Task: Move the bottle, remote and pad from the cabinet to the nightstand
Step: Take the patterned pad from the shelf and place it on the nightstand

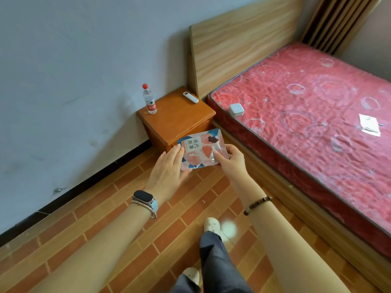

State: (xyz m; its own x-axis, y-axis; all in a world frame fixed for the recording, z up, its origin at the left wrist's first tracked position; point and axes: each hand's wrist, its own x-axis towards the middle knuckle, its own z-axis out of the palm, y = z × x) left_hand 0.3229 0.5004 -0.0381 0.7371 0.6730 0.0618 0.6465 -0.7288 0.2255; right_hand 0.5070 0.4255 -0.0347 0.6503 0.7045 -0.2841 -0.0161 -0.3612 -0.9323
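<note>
A clear water bottle (149, 99) with a red cap stands upright at the back left corner of the brown wooden nightstand (177, 119). A white remote (190, 97) lies flat at the nightstand's back right. The pad (202, 149), a flat pink, white and blue packet with printed characters, hangs in the air just in front of the nightstand's front edge. My left hand (169, 166) grips its left side and my right hand (229, 159) pinches its right corner.
A bed with a red mattress (313, 115) and wooden headboard (239, 49) stands right of the nightstand. A small white box (236, 109) and a silvery packet (369, 124) lie on the mattress. The grey wall runs along the left, brick-pattern floor (127, 229) lies below.
</note>
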